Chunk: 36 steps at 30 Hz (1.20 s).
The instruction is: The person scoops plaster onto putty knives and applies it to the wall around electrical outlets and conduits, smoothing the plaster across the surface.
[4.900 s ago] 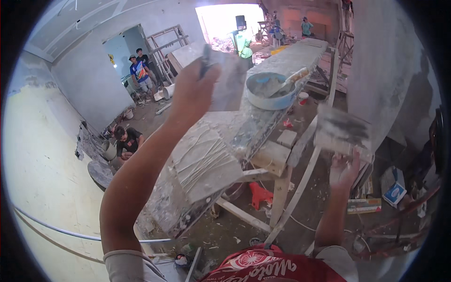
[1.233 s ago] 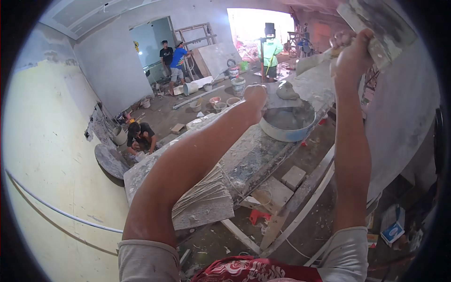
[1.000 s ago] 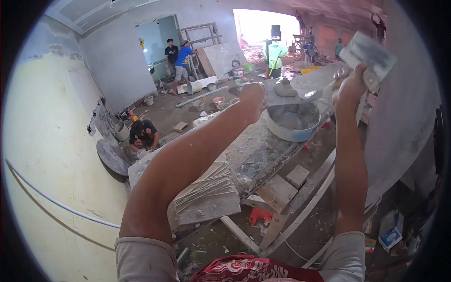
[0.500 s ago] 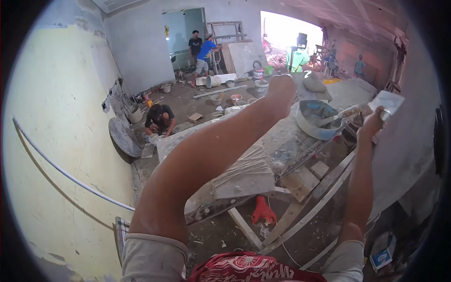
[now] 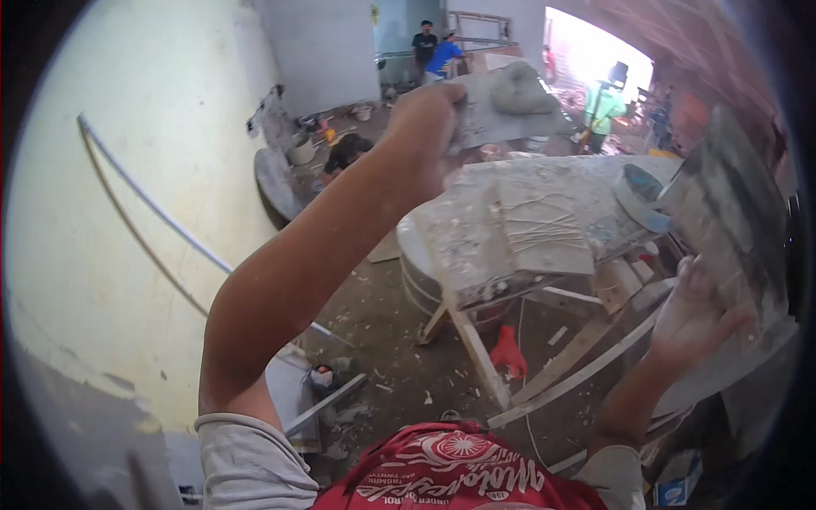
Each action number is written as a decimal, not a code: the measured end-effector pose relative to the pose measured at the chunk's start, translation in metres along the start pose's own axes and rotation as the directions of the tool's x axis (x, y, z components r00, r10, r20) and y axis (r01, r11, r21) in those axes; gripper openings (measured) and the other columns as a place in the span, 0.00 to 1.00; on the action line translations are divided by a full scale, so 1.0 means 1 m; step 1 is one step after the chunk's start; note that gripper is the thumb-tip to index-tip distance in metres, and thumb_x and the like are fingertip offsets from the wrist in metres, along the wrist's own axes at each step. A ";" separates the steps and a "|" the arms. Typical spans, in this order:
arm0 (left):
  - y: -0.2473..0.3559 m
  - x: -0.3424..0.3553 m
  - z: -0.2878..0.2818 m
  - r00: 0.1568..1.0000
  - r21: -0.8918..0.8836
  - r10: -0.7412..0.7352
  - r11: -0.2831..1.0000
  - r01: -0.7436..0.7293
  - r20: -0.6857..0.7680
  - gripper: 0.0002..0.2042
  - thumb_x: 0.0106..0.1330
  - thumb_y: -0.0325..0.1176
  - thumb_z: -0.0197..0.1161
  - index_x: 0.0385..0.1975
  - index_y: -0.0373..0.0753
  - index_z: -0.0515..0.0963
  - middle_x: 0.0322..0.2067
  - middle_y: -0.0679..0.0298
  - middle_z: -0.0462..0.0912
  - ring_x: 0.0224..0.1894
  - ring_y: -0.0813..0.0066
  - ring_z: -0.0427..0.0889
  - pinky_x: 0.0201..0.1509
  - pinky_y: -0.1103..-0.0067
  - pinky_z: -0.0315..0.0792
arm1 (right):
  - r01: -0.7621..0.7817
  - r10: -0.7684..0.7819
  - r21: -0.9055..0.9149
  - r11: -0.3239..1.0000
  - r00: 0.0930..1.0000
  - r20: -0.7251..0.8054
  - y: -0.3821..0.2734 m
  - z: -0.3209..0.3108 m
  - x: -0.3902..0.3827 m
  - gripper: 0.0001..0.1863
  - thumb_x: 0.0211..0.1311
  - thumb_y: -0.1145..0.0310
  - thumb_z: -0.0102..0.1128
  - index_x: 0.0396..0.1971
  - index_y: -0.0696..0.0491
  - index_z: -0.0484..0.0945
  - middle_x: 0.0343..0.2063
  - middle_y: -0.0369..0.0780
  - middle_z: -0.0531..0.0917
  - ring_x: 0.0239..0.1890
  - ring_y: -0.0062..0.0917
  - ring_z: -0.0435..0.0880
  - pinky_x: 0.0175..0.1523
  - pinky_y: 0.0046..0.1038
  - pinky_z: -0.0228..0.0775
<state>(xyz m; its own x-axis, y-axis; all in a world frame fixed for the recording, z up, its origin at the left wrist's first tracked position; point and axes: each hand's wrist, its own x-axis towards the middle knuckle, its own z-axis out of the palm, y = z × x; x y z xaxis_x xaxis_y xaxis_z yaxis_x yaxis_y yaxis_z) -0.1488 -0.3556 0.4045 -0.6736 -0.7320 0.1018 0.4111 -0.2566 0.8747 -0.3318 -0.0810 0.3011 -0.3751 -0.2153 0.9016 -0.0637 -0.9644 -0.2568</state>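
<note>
My left arm reaches far forward, and my left hand [image 5: 438,106] grips a flat board [image 5: 480,119] by its near left edge; some of its fingers are hidden. A grey lump of plaster [image 5: 523,89] sits on that board. On the right, my raised right hand [image 5: 701,314] is closed on a trowel [image 5: 731,204]. Its wide grey blade tilts upward close to me and looks smeared; the handle is hidden. Between my hands lies a plaster-crusted worktable [image 5: 467,229]. A round tub [image 5: 637,200] with grey mix stands on its right end, partly behind the blade.
A string-wrapped slab [image 5: 544,225] lies on the worktable. A pale pipe [image 5: 170,221] curves along the left wall. Beneath the table are wooden braces [image 5: 480,357] and a red object [image 5: 507,353]. One person [image 5: 347,153] is low at left; others stand farther back.
My view has swung left and down. The board with plaster has moved up and left in view; the trowel has come closer and turned its broad face up. Both hands keep their hold.
</note>
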 end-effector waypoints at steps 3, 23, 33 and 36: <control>0.018 -0.034 -0.070 0.994 -0.029 0.032 0.999 -0.035 -0.101 0.12 0.69 0.37 0.48 0.44 0.35 0.69 0.40 0.59 0.77 0.42 0.69 0.78 0.51 0.73 0.73 | -0.169 0.206 0.280 0.945 0.973 -0.107 0.020 0.074 -0.054 0.35 0.57 0.34 0.45 0.55 0.47 0.68 0.52 0.39 0.75 0.53 0.33 0.70 0.52 0.35 0.61; -0.101 -0.437 -0.322 0.002 0.898 0.938 0.333 -0.288 -0.347 0.10 0.70 0.33 0.49 0.46 0.35 0.65 0.34 0.63 0.73 0.33 0.77 0.71 0.37 0.82 0.68 | -0.639 0.589 0.254 -0.726 -0.387 0.709 0.199 0.363 -0.307 0.29 0.59 0.60 0.46 0.59 0.57 0.61 0.54 0.49 0.72 0.54 0.41 0.73 0.62 0.43 0.62; -0.155 -0.482 -0.279 0.351 0.912 0.934 -0.193 0.361 0.059 0.13 0.57 0.26 0.62 0.42 0.42 0.73 0.48 0.48 0.76 0.48 0.53 0.79 0.47 0.67 0.78 | -0.445 0.176 -0.116 -0.888 -0.560 0.810 0.226 0.405 -0.304 0.30 0.53 0.65 0.46 0.58 0.60 0.63 0.52 0.50 0.74 0.52 0.42 0.75 0.59 0.43 0.66; -0.174 -0.491 -0.277 0.338 0.813 0.940 -0.166 0.558 -0.040 0.14 0.59 0.26 0.60 0.44 0.42 0.71 0.48 0.48 0.76 0.50 0.53 0.78 0.49 0.66 0.77 | -0.460 0.109 -0.178 -0.870 -0.530 0.841 0.249 0.411 -0.316 0.30 0.52 0.65 0.47 0.57 0.60 0.63 0.52 0.50 0.74 0.51 0.41 0.76 0.58 0.42 0.67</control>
<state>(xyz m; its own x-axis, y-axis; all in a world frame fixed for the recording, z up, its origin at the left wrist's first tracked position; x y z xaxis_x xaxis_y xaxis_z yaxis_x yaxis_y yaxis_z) 0.2803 -0.1263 0.0714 0.1838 -0.5138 0.8380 -0.9435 0.1468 0.2970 0.1505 -0.3166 0.0953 0.9696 -0.1198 -0.2132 0.0636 0.9653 -0.2533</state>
